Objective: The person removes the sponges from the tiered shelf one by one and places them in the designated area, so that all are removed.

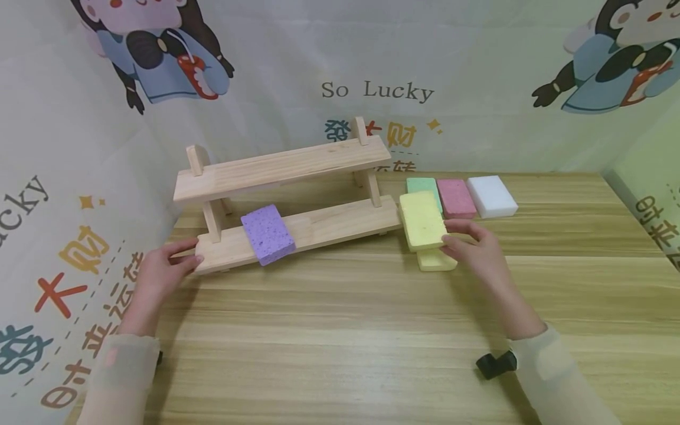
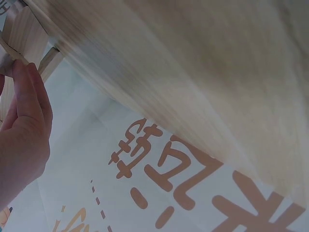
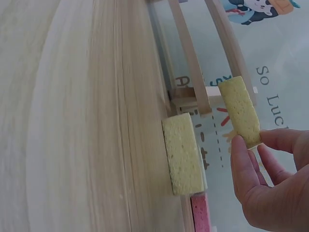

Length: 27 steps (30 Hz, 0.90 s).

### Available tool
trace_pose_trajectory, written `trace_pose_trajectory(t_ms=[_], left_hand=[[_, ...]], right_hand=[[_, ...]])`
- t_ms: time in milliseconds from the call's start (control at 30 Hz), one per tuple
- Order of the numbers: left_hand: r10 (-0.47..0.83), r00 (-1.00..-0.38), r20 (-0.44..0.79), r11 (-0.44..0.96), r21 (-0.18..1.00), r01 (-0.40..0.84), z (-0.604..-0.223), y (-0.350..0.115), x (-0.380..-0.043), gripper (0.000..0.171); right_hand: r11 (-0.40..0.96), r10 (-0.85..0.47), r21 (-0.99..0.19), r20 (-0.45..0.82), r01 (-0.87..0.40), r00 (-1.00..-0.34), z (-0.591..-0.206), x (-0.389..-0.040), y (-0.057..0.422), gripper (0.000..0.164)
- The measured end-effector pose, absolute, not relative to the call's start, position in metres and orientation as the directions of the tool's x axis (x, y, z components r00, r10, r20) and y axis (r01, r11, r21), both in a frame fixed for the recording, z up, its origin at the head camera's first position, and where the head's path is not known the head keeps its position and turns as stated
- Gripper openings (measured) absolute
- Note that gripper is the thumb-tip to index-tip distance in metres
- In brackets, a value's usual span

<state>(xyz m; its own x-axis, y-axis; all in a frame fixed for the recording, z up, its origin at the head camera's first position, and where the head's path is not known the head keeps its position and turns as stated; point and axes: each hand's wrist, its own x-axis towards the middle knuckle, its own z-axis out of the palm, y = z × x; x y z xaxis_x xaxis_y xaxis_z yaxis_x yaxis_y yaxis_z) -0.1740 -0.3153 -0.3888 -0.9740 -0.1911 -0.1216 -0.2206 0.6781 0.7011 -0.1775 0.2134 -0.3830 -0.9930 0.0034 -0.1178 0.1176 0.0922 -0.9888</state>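
Note:
My left hand point(image 1: 162, 273) grips the left end of the lower board of a two-tier wooden shelf rack point(image 1: 297, 165), thumb in front and fingers behind. A speckled purple sponge point(image 1: 267, 234) lies tilted on that lower board, overhanging its front edge. At the rack's right end, my right hand point(image 1: 480, 254) pinches a yellow sponge point(image 1: 422, 219) by its near right corner. In the right wrist view this held sponge point(image 3: 240, 112) is raised well above the table. Beneath it, a second yellow sponge point(image 3: 183, 154) lies on the table, mostly covered in the head view.
Right of the rack, a green sponge point(image 1: 422, 187), a pink sponge point(image 1: 455, 199) and a white sponge point(image 1: 493, 196) lie in a row along the back of the wooden table point(image 1: 340, 342). A printed cloth backdrop point(image 1: 451, 47) rises behind and at both sides.

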Motion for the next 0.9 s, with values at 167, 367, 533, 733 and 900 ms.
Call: trace_pose_trajectory(t_ms=[167, 367, 533, 733, 900], left_hand=[[-0.184, -0.975, -0.121, 0.671, 0.710, -0.215, -0.388, -0.315, -0.174, 0.051], [-0.179, -0.977, -0.117, 0.674, 0.709, -0.208, -0.390, -0.315, -0.175, 0.051], [-0.182, -0.975, -0.123, 0.672, 0.709, -0.215, -0.390, -0.315, -0.176, 0.052], [-0.195, -0.973, -0.127, 0.678, 0.699, -0.227, -0.388, -0.314, -0.175, 0.051], [-0.191, -0.972, -0.136, 0.675, 0.701, -0.231, -0.386, -0.314, -0.174, 0.052]], right_hand=[[0.103, 0.026, -0.989, -0.101, 0.103, -0.995, -0.383, -0.175, 0.225, 0.038], [0.066, 0.041, -0.992, -0.106, 0.109, -0.993, -0.386, -0.173, 0.239, 0.032], [0.035, 0.057, -0.990, -0.132, 0.134, -0.990, -0.387, -0.172, 0.250, 0.028], [-0.035, 0.070, -0.990, -0.139, 0.137, -0.988, -0.387, -0.169, 0.260, 0.025], [-0.076, 0.068, -0.988, -0.136, 0.131, -0.988, -0.389, -0.167, 0.269, 0.024]])
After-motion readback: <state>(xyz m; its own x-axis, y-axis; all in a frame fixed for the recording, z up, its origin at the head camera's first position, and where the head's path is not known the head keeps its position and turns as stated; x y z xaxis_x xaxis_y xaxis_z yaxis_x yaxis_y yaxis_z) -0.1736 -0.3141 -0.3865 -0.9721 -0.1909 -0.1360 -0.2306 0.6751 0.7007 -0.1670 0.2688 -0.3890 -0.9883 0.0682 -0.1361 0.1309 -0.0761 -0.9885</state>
